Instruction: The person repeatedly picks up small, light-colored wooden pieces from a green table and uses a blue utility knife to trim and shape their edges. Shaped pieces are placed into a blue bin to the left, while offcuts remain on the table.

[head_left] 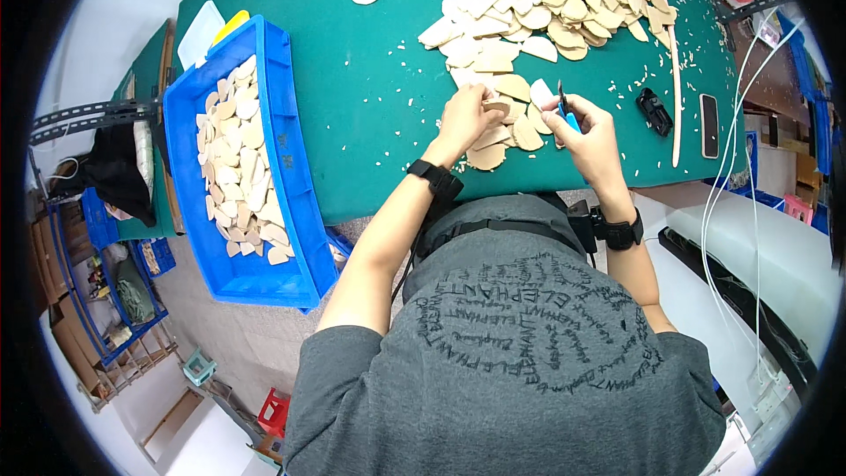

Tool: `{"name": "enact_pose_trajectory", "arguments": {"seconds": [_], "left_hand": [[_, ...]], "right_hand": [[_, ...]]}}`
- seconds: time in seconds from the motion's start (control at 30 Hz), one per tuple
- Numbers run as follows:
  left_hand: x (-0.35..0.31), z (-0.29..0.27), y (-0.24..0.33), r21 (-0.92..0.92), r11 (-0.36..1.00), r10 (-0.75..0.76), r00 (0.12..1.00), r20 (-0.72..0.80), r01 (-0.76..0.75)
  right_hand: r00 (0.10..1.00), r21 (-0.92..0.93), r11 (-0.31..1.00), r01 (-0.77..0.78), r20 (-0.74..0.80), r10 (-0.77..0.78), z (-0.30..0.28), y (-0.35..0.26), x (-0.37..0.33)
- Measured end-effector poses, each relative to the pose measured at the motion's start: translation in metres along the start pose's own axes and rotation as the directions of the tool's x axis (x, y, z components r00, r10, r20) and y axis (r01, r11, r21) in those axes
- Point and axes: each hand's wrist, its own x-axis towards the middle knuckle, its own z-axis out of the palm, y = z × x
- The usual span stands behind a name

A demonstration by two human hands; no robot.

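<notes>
My left hand is closed, its thumb and fingers pinching a flat beige piece near the table's front edge. In my right hand is a small blue-handled cutting tool with a dark pointed tip up; its exact kind is hard to make out. The tool is a short way right of the held piece, apart from it. Several loose beige pieces lie between and under my hands. Beyond them spreads a large heap of similar rounded, flat pieces.
A blue plastic bin of beige pieces stands at the left by the green table. On the right lie a black object, a phone and a thin pale rod. White cables hang past the table's right edge.
</notes>
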Motion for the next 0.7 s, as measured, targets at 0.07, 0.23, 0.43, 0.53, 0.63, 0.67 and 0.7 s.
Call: {"name": "enact_pose_trajectory", "arguments": {"seconds": [0.07, 0.23, 0.43, 0.53, 0.63, 0.67, 0.7], "left_hand": [[-0.015, -0.024, 0.013, -0.442, 0.88, -0.093, 0.976, 0.195, 0.172], [-0.061, -0.063, 0.035, -0.899, 0.437, 0.074, 0.997, 0.01, -0.024], [-0.093, -0.085, 0.051, -0.739, 0.609, 0.12, 0.955, -0.272, -0.287], [-0.103, -0.087, 0.052, -0.69, 0.635, 0.125, 0.927, -0.353, -0.348], [-0.111, -0.091, 0.049, -0.661, 0.688, 0.093, 0.94, -0.329, -0.3], [-0.113, -0.093, 0.051, -0.655, 0.699, 0.085, 0.944, -0.32, -0.285], [-0.114, -0.095, 0.052, -0.65, 0.71, 0.075, 0.947, -0.313, -0.271]], "right_hand": [[1.0, 0.023, 1.0, 0.006, -0.005, -0.006, 0.002, 0.002, 0.0], [0.996, -0.06, 0.997, 0.051, 0.08, -0.046, 0.018, -0.005, 0.001], [0.949, -0.012, 0.983, 0.185, 0.263, -0.176, 0.038, -0.008, 0.008], [0.936, -0.098, 0.988, 0.115, 0.344, -0.075, 0.041, -0.019, 0.011], [0.928, -0.074, 0.993, 0.091, 0.369, -0.057, 0.044, -0.029, 0.011], [0.928, -0.074, 0.992, 0.105, 0.366, -0.07, 0.044, -0.033, 0.01], [0.927, -0.075, 0.99, 0.119, 0.365, -0.084, 0.045, -0.038, 0.008]]}}
